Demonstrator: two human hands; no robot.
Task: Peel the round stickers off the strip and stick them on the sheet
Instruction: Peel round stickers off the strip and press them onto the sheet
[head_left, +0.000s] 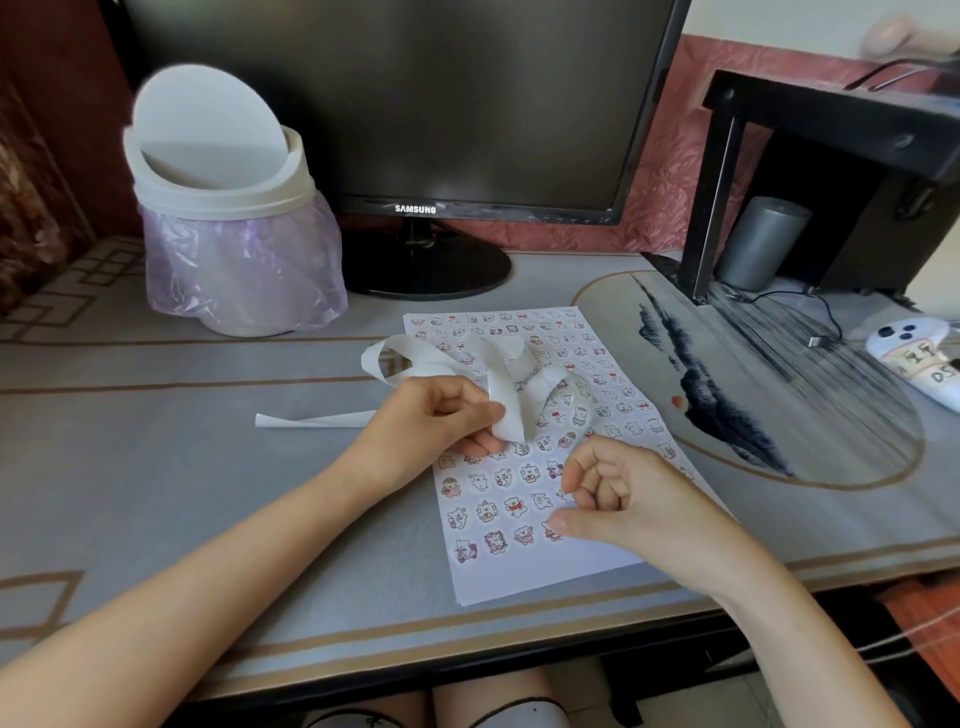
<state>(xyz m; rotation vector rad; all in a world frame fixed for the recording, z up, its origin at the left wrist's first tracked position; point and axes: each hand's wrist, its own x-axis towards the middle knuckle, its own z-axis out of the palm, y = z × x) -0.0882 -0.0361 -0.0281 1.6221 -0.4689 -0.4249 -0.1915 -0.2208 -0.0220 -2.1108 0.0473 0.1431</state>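
A white sheet (550, 571) lies on the desk, covered with several small round cartoon stickers (515, 505). A long white strip (498, 374) loops and curls above the sheet's upper half, and its tail (311, 420) trails left across the desk. My left hand (431, 421) pinches the strip between thumb and fingers over the sheet's left edge. My right hand (618, 493) hovers over the sheet's lower right with its fingers curled; its thumb tip touches the sheet near a sticker. Whether a sticker is on its fingertips I cannot tell.
A white swing-lid bin (228, 208) with a purple liner stands at the back left. A black monitor (415, 104) stands behind the sheet. To the right are a round ink-painted mat (779, 374), a black stand (831, 156), a grey cylinder (758, 244) and a white device (919, 358).
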